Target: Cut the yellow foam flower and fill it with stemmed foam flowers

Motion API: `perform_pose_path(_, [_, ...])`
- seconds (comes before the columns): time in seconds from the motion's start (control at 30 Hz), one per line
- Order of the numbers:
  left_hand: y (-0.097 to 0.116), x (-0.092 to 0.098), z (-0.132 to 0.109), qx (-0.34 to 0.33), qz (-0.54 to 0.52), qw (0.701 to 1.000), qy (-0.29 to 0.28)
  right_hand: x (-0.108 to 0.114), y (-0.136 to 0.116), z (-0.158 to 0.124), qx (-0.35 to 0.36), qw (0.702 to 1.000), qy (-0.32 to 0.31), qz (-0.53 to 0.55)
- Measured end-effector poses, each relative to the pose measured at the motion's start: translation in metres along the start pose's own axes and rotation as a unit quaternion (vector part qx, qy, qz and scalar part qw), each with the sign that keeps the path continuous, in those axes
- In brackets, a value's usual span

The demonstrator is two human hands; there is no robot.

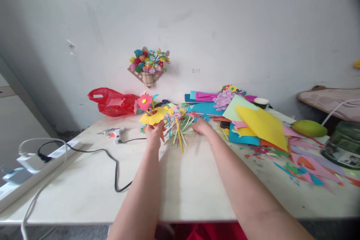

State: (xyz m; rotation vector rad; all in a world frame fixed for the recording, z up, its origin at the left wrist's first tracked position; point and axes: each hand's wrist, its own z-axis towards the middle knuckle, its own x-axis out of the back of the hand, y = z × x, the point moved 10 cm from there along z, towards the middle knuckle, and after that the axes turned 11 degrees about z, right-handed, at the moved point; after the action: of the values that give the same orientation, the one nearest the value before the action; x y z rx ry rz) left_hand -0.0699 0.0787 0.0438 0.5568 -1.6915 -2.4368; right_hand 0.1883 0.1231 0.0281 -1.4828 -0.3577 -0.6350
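Note:
My left hand (154, 133) is closed around a craft-foam flower bouquet (153, 116). It has a scalloped yellow collar, an orange pointed lower part, and a pink flower with a yellow centre standing up from it. To its right, a pile of foam flowers on thin stems (180, 131) lies on the table, the green, yellow and white stems pointing toward me. My right hand (201, 126) reaches to the right side of this pile, fingers curled down among the flowers beside a blue flower (204, 117). Its fingertips are partly hidden, so what they pinch is unclear.
A white glue gun (119, 135) with a black cord lies left, near a power strip (56, 153) and a red plastic bag (112, 101). Foam sheets (258, 120), scraps (306, 168) and a glass jar (343, 146) occupy the right. A flower basket (147, 78) hangs on the wall.

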Motion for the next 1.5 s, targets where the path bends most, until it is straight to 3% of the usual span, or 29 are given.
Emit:
perform_pose_path(0.1, [0.002, 0.0, -0.001, 0.002, -0.001, 1.0, 0.004, -0.001, 0.013, -0.006, -0.116, 0.98, -0.017, 0.159])
perform_pose_path(0.23, [0.001, 0.001, -0.001, 0.007, -0.005, 1.0, 0.004, -0.004, -0.002, -0.015, -0.12, 0.942, -0.026, 0.312])
perform_pose_path(0.4, [0.0, 0.002, 0.0, 0.007, 0.002, 1.0, 0.008, -0.014, -0.028, -0.021, -0.079, 0.89, -0.065, 0.445])
perform_pose_path(0.57, [-0.002, 0.003, 0.001, 0.009, 0.026, 0.999, 0.024, 0.001, -0.074, -0.027, 0.036, 0.76, -0.094, 0.642])
perform_pose_path(0.63, [-0.003, 0.003, 0.002, 0.004, 0.033, 0.999, 0.028, 0.013, -0.089, -0.031, 0.08, 0.742, -0.077, 0.661])
perform_pose_path(0.83, [-0.008, 0.002, 0.007, -0.016, 0.039, 0.999, 0.017, 0.05, -0.122, -0.052, 0.173, 0.738, 0.03, 0.651])
perform_pose_path(1.07, [-0.012, 0.005, 0.008, -0.005, 0.064, 0.998, 0.03, 0.075, -0.16, -0.071, 0.295, 0.784, 0.108, 0.535])
perform_pose_path(1.2, [-0.012, 0.005, 0.008, -0.009, 0.07, 0.997, 0.033, 0.079, -0.182, -0.08, 0.352, 0.81, 0.115, 0.455])
perform_pose_path(1.5, [-0.008, 0.005, 0.006, -0.023, 0.103, 0.994, 0.038, 0.066, -0.216, -0.106, 0.46, 0.834, 0.145, 0.266])
